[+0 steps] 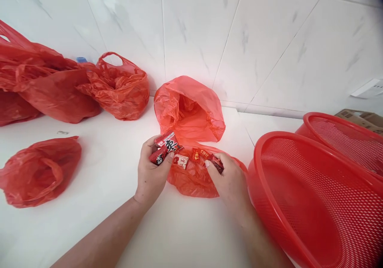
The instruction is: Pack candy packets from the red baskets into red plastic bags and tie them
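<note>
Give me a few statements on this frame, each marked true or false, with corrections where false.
1. The left hand holds small packets in mostly red wrappers. True.
2. The right hand rests inside a basket. False: it grips a dark red packet above the red plastic.
3. Two red baskets stand on the right of the picture. True.
4. The middle red bag is knotted shut. False: its mouth gapes open toward the camera.
5. The wall behind is bare wood. False: it is pale tile with grey marks.
6. Something blue shows behind the bags at left. True.
</note>
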`<action>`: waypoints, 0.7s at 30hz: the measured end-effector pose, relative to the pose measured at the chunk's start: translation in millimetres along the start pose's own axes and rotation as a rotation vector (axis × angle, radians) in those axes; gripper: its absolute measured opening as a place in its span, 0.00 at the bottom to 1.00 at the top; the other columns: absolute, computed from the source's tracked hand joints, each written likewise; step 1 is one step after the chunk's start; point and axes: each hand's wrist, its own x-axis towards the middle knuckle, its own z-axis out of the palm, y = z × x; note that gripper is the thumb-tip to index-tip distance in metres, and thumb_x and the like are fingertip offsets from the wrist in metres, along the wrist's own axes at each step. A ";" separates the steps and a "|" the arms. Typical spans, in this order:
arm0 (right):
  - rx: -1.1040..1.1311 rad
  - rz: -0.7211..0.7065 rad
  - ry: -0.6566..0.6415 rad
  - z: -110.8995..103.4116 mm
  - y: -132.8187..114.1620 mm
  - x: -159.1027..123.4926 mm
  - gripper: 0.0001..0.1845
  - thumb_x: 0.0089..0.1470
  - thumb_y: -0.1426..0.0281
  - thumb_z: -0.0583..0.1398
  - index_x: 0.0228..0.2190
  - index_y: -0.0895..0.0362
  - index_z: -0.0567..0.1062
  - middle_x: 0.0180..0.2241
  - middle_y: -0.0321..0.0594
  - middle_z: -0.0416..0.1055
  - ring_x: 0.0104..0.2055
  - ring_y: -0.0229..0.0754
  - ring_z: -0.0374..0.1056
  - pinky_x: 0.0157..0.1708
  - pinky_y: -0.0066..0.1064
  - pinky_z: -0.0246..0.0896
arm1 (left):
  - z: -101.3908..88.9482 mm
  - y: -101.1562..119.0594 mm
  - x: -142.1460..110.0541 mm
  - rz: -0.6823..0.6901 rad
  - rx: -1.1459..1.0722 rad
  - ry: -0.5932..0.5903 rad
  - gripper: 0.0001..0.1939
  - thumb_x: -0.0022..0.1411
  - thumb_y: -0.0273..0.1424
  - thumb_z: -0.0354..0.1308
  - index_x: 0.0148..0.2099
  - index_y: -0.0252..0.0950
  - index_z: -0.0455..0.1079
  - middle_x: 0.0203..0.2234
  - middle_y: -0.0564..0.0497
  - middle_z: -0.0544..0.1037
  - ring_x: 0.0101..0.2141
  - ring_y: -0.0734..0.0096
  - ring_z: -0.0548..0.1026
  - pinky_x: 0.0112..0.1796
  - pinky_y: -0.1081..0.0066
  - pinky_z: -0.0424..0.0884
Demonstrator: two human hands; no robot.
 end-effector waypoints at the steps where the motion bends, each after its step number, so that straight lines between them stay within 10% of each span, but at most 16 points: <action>1: 0.005 -0.002 0.004 0.2 0.9 0.3 0.09 0.54 0.60 0.56 0.32 0.52 0.72 0.29 0.37 0.71 0.31 0.42 0.63 0.29 0.32 0.53 | 0.0 0.3 -0.2 0.001 0.006 0.000 0.24 0.54 0.30 0.62 0.53 0.39 0.62 0.45 0.48 0.72 0.41 0.68 0.75 0.42 0.68 0.73; 9: 0.004 -0.217 0.099 12.7 7.0 1.3 0.14 0.52 0.69 0.58 0.42 0.53 0.72 0.40 0.44 0.69 0.44 0.49 0.64 0.41 0.40 0.59 | -0.2 -1.2 0.1 0.028 0.006 0.004 0.24 0.54 0.30 0.62 0.52 0.39 0.62 0.44 0.49 0.72 0.40 0.69 0.74 0.41 0.68 0.73; 21: -0.044 -0.509 -0.303 29.9 -22.8 -32.1 0.05 0.50 0.74 0.60 0.31 0.55 0.75 0.36 0.41 0.70 0.38 0.44 0.64 0.38 0.38 0.60 | -1.2 -0.9 -1.0 0.044 0.039 0.015 0.19 0.54 0.30 0.62 0.49 0.38 0.65 0.38 0.51 0.74 0.37 0.70 0.75 0.39 0.69 0.74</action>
